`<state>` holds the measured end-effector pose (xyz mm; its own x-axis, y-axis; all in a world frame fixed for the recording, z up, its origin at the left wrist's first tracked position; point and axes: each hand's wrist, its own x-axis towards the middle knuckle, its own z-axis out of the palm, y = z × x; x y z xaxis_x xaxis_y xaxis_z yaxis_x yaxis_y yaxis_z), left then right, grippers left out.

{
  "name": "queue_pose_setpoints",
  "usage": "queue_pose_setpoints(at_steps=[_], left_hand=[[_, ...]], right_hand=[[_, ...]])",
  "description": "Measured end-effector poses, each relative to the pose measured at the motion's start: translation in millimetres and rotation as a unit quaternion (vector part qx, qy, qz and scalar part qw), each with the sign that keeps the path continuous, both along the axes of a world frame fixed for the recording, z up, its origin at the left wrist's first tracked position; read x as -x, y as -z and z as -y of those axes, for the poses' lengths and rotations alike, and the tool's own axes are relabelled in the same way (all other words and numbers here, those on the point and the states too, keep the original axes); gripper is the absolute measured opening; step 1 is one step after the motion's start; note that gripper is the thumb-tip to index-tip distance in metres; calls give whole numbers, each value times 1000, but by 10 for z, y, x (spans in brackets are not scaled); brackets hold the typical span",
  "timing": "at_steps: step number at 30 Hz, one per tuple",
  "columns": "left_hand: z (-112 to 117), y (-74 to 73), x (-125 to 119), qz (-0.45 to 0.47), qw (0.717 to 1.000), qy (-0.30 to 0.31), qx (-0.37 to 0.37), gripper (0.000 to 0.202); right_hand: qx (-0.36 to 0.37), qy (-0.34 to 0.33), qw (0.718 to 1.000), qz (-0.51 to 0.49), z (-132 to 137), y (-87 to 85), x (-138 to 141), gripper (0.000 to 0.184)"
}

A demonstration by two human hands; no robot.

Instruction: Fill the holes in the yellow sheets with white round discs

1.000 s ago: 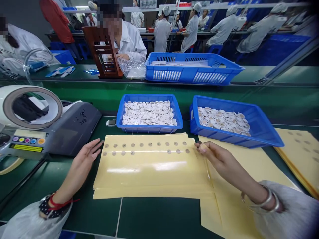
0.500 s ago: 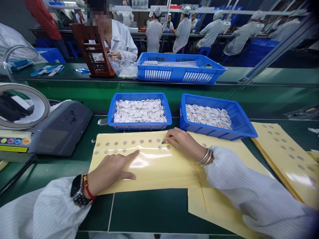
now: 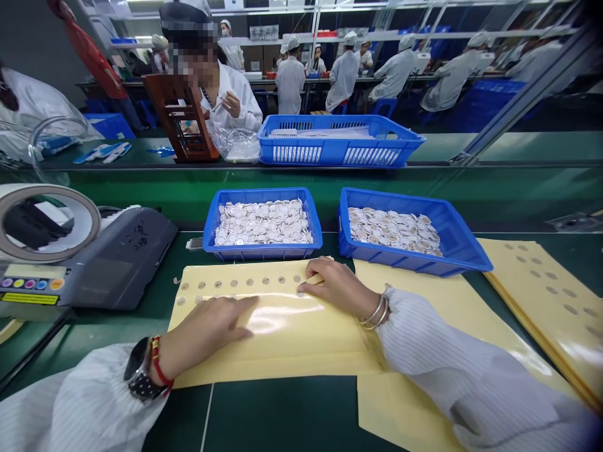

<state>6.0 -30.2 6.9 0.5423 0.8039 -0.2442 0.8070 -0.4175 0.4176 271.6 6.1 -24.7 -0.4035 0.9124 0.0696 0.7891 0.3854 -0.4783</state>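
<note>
A glossy yellow sheet (image 3: 292,339) bearing rows of small round grey discs (image 3: 234,284) lies on the green table. My left hand (image 3: 211,323) rests on its left half, palm down, fingers stretched and thumb apart, holding nothing. At the sheet's upper right, my right hand (image 3: 336,285) is closed, thumb against forefinger. Between these fingertips shows a pale yellow strip, which looks like a turned-up edge of the sheet. Some discs are hidden under both hands. Just beyond the sheet stands a blue tray (image 3: 264,252) heaped with white round pieces (image 3: 264,223).
A second blue tray (image 3: 400,265) of round pieces stands to the right. More yellow sheets (image 3: 532,295) with discs lie at far right. A grey tape machine (image 3: 127,263) is on the left. Beyond the ledge are a blue basket (image 3: 330,154) and a co-worker (image 3: 235,94).
My right hand has moved slightly left and down, and a yellow strip now shows in its fingers where a small dark piece showed before. The view has tilted up a little.
</note>
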Motion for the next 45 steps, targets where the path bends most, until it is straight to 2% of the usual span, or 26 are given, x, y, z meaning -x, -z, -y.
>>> queue_pose_setpoints(at_steps=[4, 7, 10, 13, 15, 19, 22, 23, 25, 27, 31, 38, 41, 45], left_hand=[[-410, -144, -146, 127, 984, -7, -126, 34], [-868, -194, -341, 154, 966, -23, -204, 27], [-1264, -158, -545, 102, 975, -14, -198, 24], [-1472, -111, -679, 71, 983, 9, -172, 9], [-1513, -102, -706, 56, 984, 12, -166, 8], [-1502, -113, -681, 46, 979, -17, -199, 19], [-1509, -95, -716, 45, 974, -36, -220, 51], [-1520, -80, -747, 41, 976, -26, -212, 61], [-1551, -41, -825, 33, 982, 11, -185, 69], [-1586, -7, -897, 28, 985, 39, -166, 63], [-1654, -9, -935, 39, 985, 35, -165, 40], [-1792, -198, -804, 103, 978, -86, -157, 25], [-1802, -251, -782, 126, 978, -128, -102, 29], [-1769, -264, -787, 153, 973, -168, -40, 29]], right_hand=[[0, 8, 1000, -7, -12, 11, 2, 27], [6, 12, 1000, -14, -22, 21, -2, 28], [9, 16, 999, -26, -24, 33, -9, 28], [0, 15, 999, -34, -21, 47, -13, 28], [-5, 15, 999, -36, -20, 60, -15, 28], [-13, 14, 999, -41, -27, 93, -23, 29], [-15, 17, 999, -46, -33, 112, -25, 29], [-16, 17, 999, -47, -33, 115, -25, 29], [-18, 18, 999, -48, -30, 115, -23, 28], [-19, 19, 999, -46, -25, 113, -24, 28], [-21, 22, 999, -45, -20, 121, -37, 29], [-10, 26, 998, -55, -20, 126, -11, 28], [7, 59, 996, -73, -4, 23, -14, 29], [81, 72, 992, -68, 7, -247, -182, 31]])
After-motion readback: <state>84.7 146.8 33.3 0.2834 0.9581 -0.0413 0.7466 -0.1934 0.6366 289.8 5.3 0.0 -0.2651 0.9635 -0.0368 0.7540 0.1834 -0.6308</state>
